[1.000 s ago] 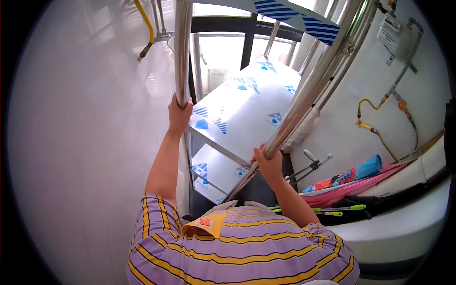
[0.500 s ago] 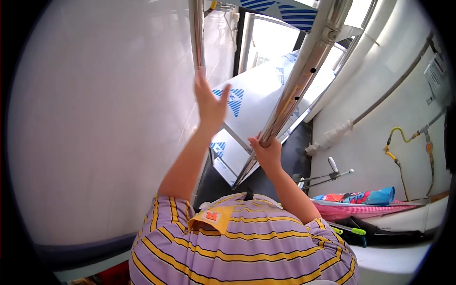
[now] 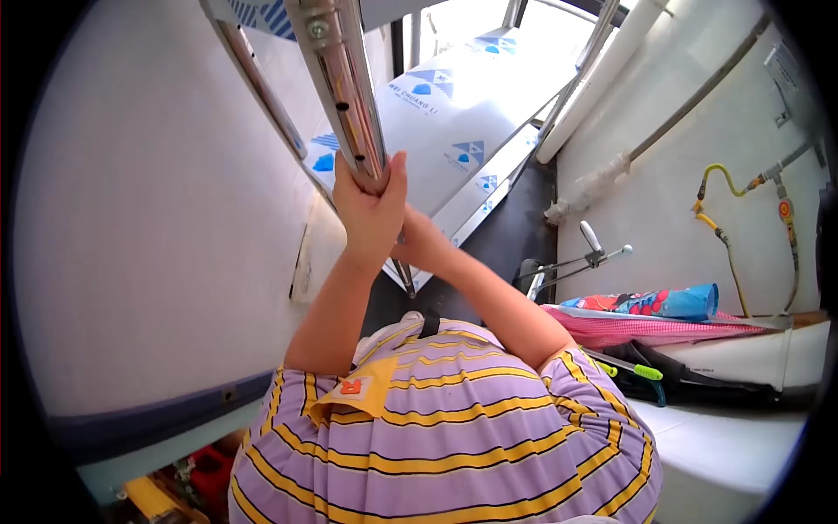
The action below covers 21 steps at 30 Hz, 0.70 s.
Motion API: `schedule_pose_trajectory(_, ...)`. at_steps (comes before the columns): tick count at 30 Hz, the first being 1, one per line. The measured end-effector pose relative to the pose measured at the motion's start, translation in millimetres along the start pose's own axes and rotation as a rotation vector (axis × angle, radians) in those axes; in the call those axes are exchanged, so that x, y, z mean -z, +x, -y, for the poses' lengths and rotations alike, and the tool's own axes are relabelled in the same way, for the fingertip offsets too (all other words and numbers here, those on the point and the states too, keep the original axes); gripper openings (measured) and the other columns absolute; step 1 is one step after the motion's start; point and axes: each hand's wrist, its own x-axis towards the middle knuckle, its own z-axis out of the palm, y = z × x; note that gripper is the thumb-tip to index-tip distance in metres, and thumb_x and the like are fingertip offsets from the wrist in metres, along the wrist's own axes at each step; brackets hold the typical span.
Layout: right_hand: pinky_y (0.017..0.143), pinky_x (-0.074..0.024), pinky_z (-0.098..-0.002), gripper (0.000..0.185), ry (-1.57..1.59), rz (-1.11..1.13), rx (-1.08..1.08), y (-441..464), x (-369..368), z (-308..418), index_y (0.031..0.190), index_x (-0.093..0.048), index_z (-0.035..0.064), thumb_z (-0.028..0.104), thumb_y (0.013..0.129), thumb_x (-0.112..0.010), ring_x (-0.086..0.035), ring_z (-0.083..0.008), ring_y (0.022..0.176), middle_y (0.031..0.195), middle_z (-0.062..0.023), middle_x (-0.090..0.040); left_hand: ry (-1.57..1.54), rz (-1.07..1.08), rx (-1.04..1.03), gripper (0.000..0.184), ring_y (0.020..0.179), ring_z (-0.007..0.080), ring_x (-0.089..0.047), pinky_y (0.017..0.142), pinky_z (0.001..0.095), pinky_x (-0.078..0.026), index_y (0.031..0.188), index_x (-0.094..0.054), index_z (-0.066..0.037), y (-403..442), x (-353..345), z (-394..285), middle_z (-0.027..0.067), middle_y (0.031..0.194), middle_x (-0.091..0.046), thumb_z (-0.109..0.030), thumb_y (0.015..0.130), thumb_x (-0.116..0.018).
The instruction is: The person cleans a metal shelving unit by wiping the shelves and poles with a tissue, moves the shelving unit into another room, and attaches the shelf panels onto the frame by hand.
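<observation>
A shiny metal tube (image 3: 349,105) with dark holes along it slants down toward me, part of a metal frame. My left hand (image 3: 371,210) is closed around the tube's lower end, thumb up along its side. Just below and to the right, my right hand (image 3: 426,243) is closed at the narrower lower post (image 3: 404,278); its fingertips are hidden behind my left hand. Behind both hands lies a metal shelf panel (image 3: 436,131) covered in film with blue printing. A second metal tube (image 3: 262,87) stands to the left of my left hand.
A white wall (image 3: 157,218) rises close on the left. On the right are a yellow gas hose (image 3: 720,170), a white-handled metal tool (image 3: 594,244), a colorful bag (image 3: 663,301) and pink checked cloth (image 3: 637,327). A pipe (image 3: 698,87) runs along the right wall.
My left hand has gone from open beside the far tube to closed around the nearer one. That tube appears farther left and more upright. My right hand sits lower on it.
</observation>
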Motion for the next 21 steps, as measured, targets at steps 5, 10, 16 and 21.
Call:
schedule_pose_trajectory(5, 0.099, -0.0480, -0.0333, 0.052, -0.074, -0.040, -0.179, -36.7, 76.1, -6.9, 0.135, -0.053, 0.0043, 0.008, 0.088, -0.075, -0.058, -0.0186, 0.122, 0.128, -0.0099, -0.061, -0.011, -0.067, -0.234, 0.054, 0.079, 0.0121, -0.060, 0.063, 0.0239, -0.051, 0.129, -0.040, -0.003, -8.2, -7.1, 10.9, 0.0117, 0.116, -0.055, -0.001, 0.087, -0.074)
schedule_pose_trajectory(10, 0.093, -0.0495, -0.0322, 0.030, 0.052, -0.516, -0.346, -86.6, 159.6, -36.9, 0.122, -0.061, 0.0055, 0.020, 0.097, -0.067, -0.065, -0.0180, 0.110, 0.115, -0.0081, -0.069, 0.326, -0.163, -0.816, 0.073, 0.108, 0.0266, -0.056, 0.075, 0.0274, -0.053, 0.138, -0.030, -0.004, 4.6, -1.1, 20.9, 0.0223, 0.145, -0.028, -0.001, 0.083, -0.078)
schedule_pose_trajectory(16, 0.083, -0.0479, -0.0275, 0.020, 0.205, -0.761, -0.405, -127.3, 214.4, -27.0, 0.111, -0.064, 0.0089, 0.024, 0.098, -0.066, -0.066, -0.0127, 0.098, 0.103, -0.0027, -0.071, 0.212, -0.145, -0.692, 0.067, 0.129, 0.0321, -0.043, 0.104, 0.0400, -0.045, 0.136, -0.035, -0.001, -0.1, -6.6, 10.3, 0.0215, 0.147, -0.024, 0.000, 0.083, -0.077)
schedule_pose_trajectory(21, 0.082, -0.0485, -0.0285, 0.018, 0.250, -0.685, -0.363, -80.4, 202.8, -27.5, 0.110, -0.064, 0.0085, 0.022, 0.098, -0.065, -0.067, -0.0146, 0.097, 0.101, -0.0037, -0.070, 0.249, -0.169, -0.691, 0.071, 0.126, 0.0308, -0.046, 0.099, 0.0378, -0.046, 0.140, -0.033, -0.001, 4.4, 0.9, 24.8, 0.0208, 0.141, -0.034, 0.000, 0.083, -0.076)
